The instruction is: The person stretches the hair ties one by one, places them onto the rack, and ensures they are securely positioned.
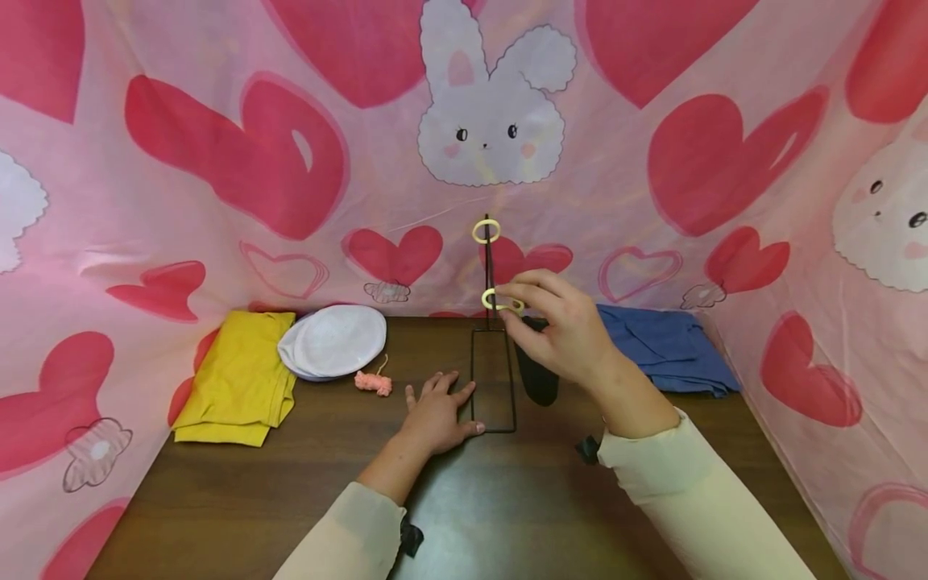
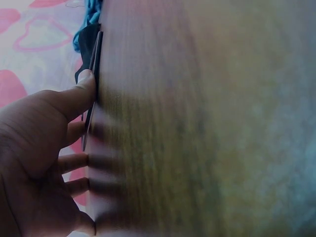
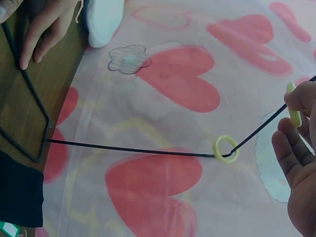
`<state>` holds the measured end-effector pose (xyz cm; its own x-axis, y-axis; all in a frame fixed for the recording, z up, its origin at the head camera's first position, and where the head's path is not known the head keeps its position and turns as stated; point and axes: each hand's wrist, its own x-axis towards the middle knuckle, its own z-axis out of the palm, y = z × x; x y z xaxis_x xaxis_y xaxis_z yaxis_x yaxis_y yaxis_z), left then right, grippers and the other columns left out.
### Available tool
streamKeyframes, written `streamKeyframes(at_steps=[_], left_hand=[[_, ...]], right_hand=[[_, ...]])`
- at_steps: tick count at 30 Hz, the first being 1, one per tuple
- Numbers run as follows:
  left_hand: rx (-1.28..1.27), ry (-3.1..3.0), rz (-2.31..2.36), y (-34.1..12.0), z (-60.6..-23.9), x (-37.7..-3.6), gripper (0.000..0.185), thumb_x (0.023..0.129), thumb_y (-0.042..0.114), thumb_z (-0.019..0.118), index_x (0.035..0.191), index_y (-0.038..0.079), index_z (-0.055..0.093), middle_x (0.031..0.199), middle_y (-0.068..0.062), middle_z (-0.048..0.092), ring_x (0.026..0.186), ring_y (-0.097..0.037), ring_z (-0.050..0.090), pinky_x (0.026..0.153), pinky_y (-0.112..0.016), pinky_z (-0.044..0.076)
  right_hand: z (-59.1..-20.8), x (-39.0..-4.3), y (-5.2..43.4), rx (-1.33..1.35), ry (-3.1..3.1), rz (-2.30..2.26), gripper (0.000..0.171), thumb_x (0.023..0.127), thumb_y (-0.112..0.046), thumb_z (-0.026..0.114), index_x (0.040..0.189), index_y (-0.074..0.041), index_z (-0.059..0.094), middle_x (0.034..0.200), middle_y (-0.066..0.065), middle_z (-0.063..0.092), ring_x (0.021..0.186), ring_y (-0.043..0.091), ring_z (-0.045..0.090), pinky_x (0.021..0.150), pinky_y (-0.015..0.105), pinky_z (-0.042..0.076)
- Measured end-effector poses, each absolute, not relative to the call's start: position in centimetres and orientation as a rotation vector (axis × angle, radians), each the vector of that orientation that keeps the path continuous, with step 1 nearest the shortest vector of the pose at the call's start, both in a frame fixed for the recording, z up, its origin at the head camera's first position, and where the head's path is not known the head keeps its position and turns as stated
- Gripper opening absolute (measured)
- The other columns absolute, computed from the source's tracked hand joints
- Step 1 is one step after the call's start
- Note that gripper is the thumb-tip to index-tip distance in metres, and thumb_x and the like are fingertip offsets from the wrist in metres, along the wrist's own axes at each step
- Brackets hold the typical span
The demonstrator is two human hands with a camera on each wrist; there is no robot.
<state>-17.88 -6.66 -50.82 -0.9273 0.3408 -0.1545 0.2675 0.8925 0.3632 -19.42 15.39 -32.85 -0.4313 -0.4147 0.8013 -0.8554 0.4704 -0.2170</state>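
Note:
A black wire stand (image 1: 493, 387) has a rectangular base on the brown table (image 1: 290, 483) and a thin upright (image 3: 133, 149) bent over at its top. One yellow ring (image 1: 486, 231) hangs at that bend (image 3: 225, 149). My right hand (image 1: 511, 306) pinches a second yellow ring (image 1: 499, 301) against the wire lower down, and this second ring (image 3: 295, 112) also shows in the right wrist view. Whether it is threaded on the wire I cannot tell. My left hand (image 1: 438, 415) lies flat on the table, its thumb (image 2: 86, 84) pressing the base wire (image 2: 95, 64).
A folded yellow cloth (image 1: 239, 379), a white cap (image 1: 337, 340) and a small pink yarn piece (image 1: 373, 383) lie at the back left. A black object (image 1: 536, 374) and a blue cloth (image 1: 663, 346) lie behind my right hand. Pink heart-and-bunny fabric (image 1: 217, 161) walls in the table.

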Motion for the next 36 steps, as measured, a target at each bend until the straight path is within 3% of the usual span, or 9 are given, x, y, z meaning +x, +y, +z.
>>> streamKeyframes(at_steps=[36], left_hand=[[0.472,2.848,0.521,-6.6,-51.0,-17.9,0.079,0.089,0.064,0.071,0.157,0.031,0.048,0.167,-0.008,0.032,0.156,-0.035,0.020,0.114,-0.079,0.009]], right_hand=[[-35.0,-28.6,13.1,0.681,-1.986,0.978,0.027,0.090,-0.006,0.075,0.116,-0.002,0.077,0.111,0.019,0.066,0.084,0.027,0.068,0.081,0.041,0.060]])
